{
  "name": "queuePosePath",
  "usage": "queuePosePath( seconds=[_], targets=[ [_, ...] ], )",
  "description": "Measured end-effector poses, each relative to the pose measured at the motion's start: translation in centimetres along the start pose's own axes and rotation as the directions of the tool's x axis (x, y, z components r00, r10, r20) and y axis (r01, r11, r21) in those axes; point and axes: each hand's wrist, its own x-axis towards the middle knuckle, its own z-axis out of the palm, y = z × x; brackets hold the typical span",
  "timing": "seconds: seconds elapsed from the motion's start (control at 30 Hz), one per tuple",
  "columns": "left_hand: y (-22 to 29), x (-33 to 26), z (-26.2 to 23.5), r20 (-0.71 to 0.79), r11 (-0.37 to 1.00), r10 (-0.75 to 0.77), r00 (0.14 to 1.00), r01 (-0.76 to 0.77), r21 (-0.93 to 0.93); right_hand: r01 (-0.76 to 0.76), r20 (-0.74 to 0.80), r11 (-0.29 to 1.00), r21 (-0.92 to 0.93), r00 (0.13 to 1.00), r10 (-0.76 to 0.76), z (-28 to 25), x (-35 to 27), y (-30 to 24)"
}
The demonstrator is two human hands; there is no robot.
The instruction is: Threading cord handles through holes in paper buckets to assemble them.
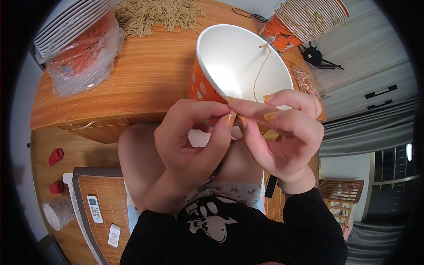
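Observation:
A large paper bucket, white inside and orange with printed figures outside, tilts toward me at the table's near edge. From a hole near its far right rim a thin beige cord hangs down along the inside. At the bucket's near rim, my left hand pinches the cord between thumb and forefinger. My right hand meets it there, thumb and forefinger closed on the same small bit of cord, its other fingers lifted. The fingertips hide most of that bit, so whether it is knotted cannot be seen.
On the wooden table, a plastic-wrapped stack of buckets stands at left. A heap of beige cords lies at the back. Another bucket stack, with cords over it, rests at back right. A remote control lies lower left.

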Motion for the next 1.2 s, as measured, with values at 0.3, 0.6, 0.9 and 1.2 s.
queuePosePath(
  seconds=[0.3,0.6,0.9,1.2],
  targets=[
    [-0.2,0.0,0.0,-0.011,0.999,0.011,1.0,-0.01,0.034,-0.003,0.054,0.999,-0.04,0.999,0.005,-0.3,0.4,-0.3],
    [-0.6,0.2,-0.1,-0.015,0.964,0.216,0.976,-0.211,0.162,0.008,-0.009,0.999,-0.045,1.0,-0.009,0.0,0.3,-0.5],
    [-0.6,0.0,-0.1,-0.012,0.94,0.258,0.966,-0.248,0.235,0.006,0.036,0.994,-0.112,0.999,-0.002,-0.6,1.0,-1.0],
    [-0.8,0.2,0.2,-0.041,0.958,0.224,0.974,-0.213,0.193,-0.024,-0.064,0.996,-0.088,0.998,0.018,0.8,0.1,-0.5]
  ],
)
